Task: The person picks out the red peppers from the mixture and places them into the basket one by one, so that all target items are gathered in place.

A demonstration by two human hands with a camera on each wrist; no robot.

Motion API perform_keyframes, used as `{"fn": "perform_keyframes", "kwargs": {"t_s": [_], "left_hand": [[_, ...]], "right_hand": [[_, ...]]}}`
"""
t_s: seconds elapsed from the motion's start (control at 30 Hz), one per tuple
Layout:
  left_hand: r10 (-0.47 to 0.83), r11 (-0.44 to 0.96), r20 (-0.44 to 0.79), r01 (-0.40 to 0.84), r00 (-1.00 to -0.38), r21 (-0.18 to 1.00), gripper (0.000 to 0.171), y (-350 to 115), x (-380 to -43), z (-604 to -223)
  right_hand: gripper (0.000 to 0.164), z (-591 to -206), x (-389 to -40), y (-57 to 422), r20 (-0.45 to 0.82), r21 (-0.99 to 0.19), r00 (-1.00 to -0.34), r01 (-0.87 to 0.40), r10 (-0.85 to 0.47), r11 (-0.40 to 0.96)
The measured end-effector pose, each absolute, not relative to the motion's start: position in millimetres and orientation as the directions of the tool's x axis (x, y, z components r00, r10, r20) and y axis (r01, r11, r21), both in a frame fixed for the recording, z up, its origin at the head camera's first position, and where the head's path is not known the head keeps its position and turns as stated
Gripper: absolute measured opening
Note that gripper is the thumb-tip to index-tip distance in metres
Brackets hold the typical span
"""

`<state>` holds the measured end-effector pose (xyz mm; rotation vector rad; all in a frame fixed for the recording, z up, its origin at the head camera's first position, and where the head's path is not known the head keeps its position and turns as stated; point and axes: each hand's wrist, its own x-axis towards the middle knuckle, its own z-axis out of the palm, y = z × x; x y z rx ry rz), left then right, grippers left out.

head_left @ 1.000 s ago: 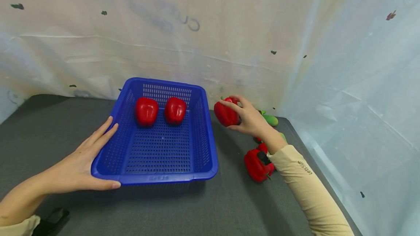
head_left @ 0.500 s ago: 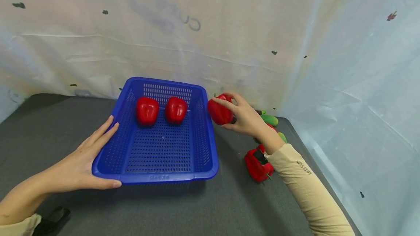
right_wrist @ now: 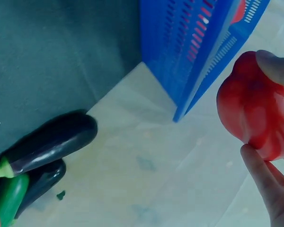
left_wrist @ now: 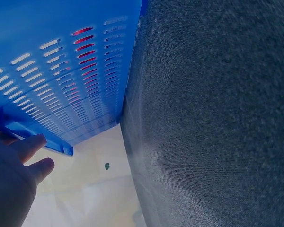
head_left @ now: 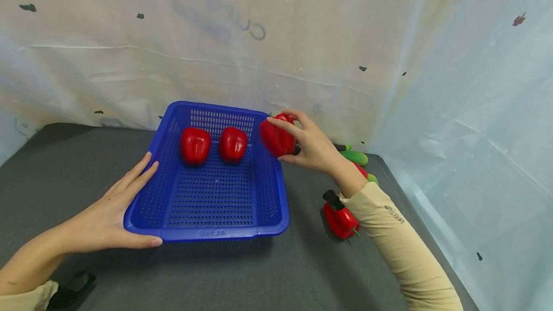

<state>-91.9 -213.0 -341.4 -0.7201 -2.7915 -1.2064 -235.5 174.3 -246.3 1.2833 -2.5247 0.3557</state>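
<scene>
1. Your right hand (head_left: 313, 145) pinches a shiny, lumpy red bell pepper (head_left: 274, 138) near the right rim of the blue plastic basket (head_left: 216, 233), full of slots
2. Your left hand (head_left: 112, 215) touches the basket's left rim, fingers straight and spread
3. Two more peppers (head_left: 196, 146) sit inside
4. Another pepper (head_left: 341, 224) lies on the gray table (head_left: 302, 272), partly behind a black strap (head_left: 332, 199)
5. Two smooth, long eggplants (right_wrist: 52, 143) lie by the wrinkly sheet (right_wrist: 180, 165)

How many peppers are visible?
4 clearly: two peppers in the basket, one pepper in the right hand, one on the table; a red patch behind the wrist may be another.
</scene>
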Motion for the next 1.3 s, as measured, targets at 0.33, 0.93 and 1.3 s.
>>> {"fn": "perform_keyframes", "kwargs": {"t_s": [0.33, 0.93, 1.3], "left_hand": [[0.398, 0.599, 0.192, 0.413, -0.897, 0.686, 0.129, -212.2, -91.2, -341.6], [0.393, 0.61, 0.185, 0.405, -0.901, 0.681, 0.129, -209.8, -89.0, -338.7], [0.393, 0.615, 0.191, 0.411, -0.9, 0.673, 0.129, -209.2, -89.0, -338.6]], "right_hand": [[0.081, -241.1, -235.4, 149.7, 0.33, -0.111, -0.585, -0.804, -0.741, 0.585], [0.083, -239.7, -232.9, 107.4, 0.306, -0.158, -0.59, -0.805, -0.747, 0.571], [0.083, -245.6, -229.7, 81.2, 0.255, -0.2, -0.612, -0.791, -0.749, 0.578]]}}
